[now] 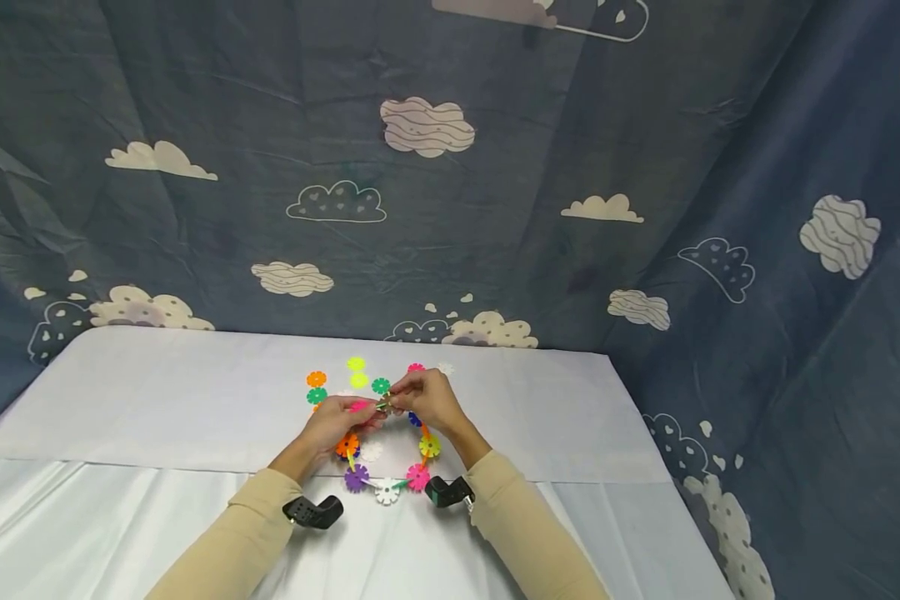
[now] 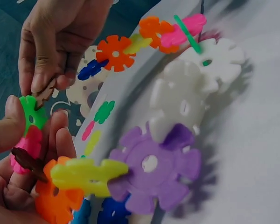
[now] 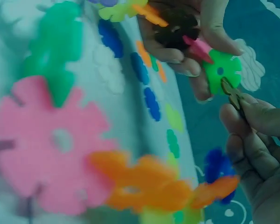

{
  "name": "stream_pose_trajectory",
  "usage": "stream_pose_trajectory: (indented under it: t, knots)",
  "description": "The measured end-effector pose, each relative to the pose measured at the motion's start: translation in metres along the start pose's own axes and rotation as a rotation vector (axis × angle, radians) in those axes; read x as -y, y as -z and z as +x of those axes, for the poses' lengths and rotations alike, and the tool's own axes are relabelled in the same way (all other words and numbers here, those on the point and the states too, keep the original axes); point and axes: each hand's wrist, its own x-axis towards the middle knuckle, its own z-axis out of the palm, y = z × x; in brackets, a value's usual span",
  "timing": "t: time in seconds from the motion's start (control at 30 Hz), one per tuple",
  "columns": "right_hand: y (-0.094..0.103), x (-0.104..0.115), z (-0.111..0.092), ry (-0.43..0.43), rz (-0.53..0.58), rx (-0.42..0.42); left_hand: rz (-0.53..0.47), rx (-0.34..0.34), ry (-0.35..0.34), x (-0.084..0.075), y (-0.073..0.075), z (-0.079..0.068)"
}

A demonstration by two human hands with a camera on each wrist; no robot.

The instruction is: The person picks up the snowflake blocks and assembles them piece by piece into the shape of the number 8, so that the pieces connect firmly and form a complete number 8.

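A chain of notched, flower-shaped plastic discs hangs in a loop from both hands above the white table. My left hand (image 1: 333, 423) holds one end, its thumb on a bright green disc (image 3: 233, 70) joined to a pink disc (image 2: 28, 147). Between thumb and fingers, my right hand (image 1: 431, 400) pinches a brown disc (image 3: 231, 91), whose edge meets the green one at a slot. Along the loop follow an orange disc (image 2: 60, 205), a yellow disc (image 2: 84, 177), a purple disc (image 2: 177, 163) and a white disc (image 2: 221, 58). A blue disc (image 3: 219, 170) lies near my right hand.
Loose discs lie on the white tablecloth (image 1: 195, 400) beyond the hands, among them an orange one (image 1: 316, 379), a yellow one (image 1: 356, 364) and a green one (image 1: 380, 386). A dark cloud-patterned curtain (image 1: 495, 250) stands behind the table.
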Motion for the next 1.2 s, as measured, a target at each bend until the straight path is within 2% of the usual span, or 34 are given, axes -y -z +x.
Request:
stream_pose_trajectory:
  t: [0.2, 0.33, 0.53, 0.6, 0.67, 0.83, 0.97, 1.07, 1.2]
  knots:
    - [-0.002, 0.0, -0.002, -0.02, 0.039, -0.027, -0.002, 0.003, -0.008, -0.002, 0.0, 0.001]
    - [0.003, 0.001, -0.003, -0.024, 0.045, -0.032, -0.008, 0.048, -0.017, -0.002, -0.002, 0.003]
    - [0.007, -0.001, -0.003, 0.001, -0.111, 0.003, 0.021, 0.047, 0.045, -0.003, -0.003, 0.006]
    - [0.008, -0.002, -0.003, 0.007, -0.127, 0.008, 0.041, 0.04, 0.063, -0.004, -0.005, 0.007]
    - [0.01, 0.008, -0.006, 0.002, -0.112, 0.023, 0.06, 0.037, 0.079, -0.006, -0.006, 0.009]
    - [0.011, 0.008, -0.004, -0.022, -0.06, 0.046, 0.067, 0.009, 0.107, -0.009, -0.007, 0.012]
    - [0.017, -0.009, 0.003, -0.023, -0.004, -0.01, 0.052, -0.013, 0.131, -0.011, -0.008, 0.013]
    - [0.025, -0.021, 0.006, -0.075, -0.063, -0.1, 0.034, -0.037, 0.142, -0.011, -0.008, 0.012]
    - [0.034, -0.04, 0.01, -0.185, -0.287, -0.15, 0.009, -0.05, 0.115, -0.011, -0.008, 0.013]
